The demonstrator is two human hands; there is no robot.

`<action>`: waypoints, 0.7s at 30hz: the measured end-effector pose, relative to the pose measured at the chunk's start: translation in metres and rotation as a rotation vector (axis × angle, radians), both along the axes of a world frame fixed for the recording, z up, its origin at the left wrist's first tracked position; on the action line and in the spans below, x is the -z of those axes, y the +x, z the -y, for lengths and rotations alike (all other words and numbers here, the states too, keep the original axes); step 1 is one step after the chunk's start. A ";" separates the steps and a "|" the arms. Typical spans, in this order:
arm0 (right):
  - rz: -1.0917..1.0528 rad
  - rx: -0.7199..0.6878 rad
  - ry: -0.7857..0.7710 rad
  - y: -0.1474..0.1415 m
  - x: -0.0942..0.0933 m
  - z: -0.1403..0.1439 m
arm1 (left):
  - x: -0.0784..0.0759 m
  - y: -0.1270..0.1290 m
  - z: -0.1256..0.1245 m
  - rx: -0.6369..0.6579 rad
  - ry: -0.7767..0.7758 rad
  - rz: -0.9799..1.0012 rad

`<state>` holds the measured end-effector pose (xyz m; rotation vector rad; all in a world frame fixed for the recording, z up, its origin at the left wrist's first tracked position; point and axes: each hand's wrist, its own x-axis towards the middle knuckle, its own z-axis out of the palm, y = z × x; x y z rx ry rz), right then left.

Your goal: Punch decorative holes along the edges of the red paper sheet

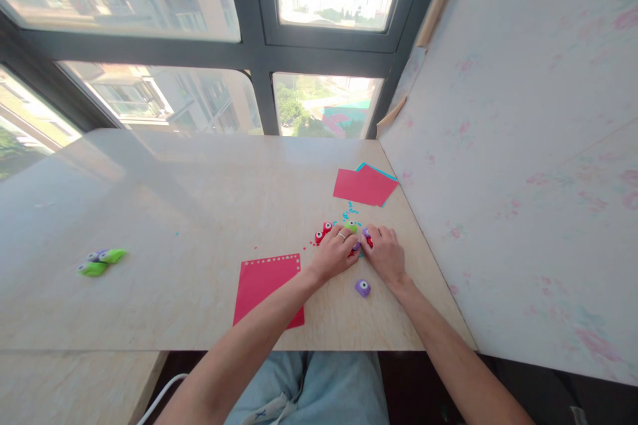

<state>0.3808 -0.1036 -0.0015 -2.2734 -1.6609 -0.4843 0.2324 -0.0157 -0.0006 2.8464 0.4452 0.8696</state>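
Left hand [335, 254]: palm down on the table [164, 199], fingers curled over a small paper punch cluster; ring on one finger; closed around or pressing, exact grip hidden under the fingers.
Right hand [385, 254]: palm down just beside the left, fingertips touching it; fingers bent over the same spot; cannot tell whether pinching or only pressing.
Thing under hands: green punch [351, 226] peeking out at the left fingertips, a purple punch [365, 232] at the right fingertips; a scrap of blue paper seems caught between, mostly hidden.
Key relation: worked piece directly beneath and between both hands, at the fingertips' far edge; neither hand clearly nearer; long axis not readable.
Red punch [323, 232]: just left of the left hand's knuckles, apart from it, untouched.
Loose purple punch [363, 288]: on the table between the two wrists, nearer the body, touched by neither.
Red sheet, near [266, 289]: flat, left of the left forearm, row of punched holes along its far edge; forearm crosses its corner.
Red sheet, far [365, 184]: beyond the hands toward the window, lying on a blue sheet [381, 170] that shows only at the edge.
Confetti [351, 211]: blue and red bits scattered between hands and far sheets.
Green punches, far left [102, 260]: small group, well apart from both hands.
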 end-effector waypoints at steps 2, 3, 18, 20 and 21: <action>-0.003 -0.009 0.009 0.000 0.000 0.001 | -0.001 -0.001 0.000 -0.017 0.005 -0.016; -0.002 -0.013 0.013 0.000 0.000 0.001 | -0.002 -0.001 0.001 -0.030 0.007 -0.031; -0.022 -0.068 0.084 -0.003 0.002 0.012 | -0.003 -0.012 0.010 -0.231 -0.100 -0.115; -0.030 -0.072 0.086 -0.003 0.003 0.012 | -0.002 -0.010 0.010 -0.238 -0.136 -0.098; -0.032 -0.073 0.088 -0.002 0.003 0.012 | -0.001 -0.010 0.010 -0.242 -0.150 -0.091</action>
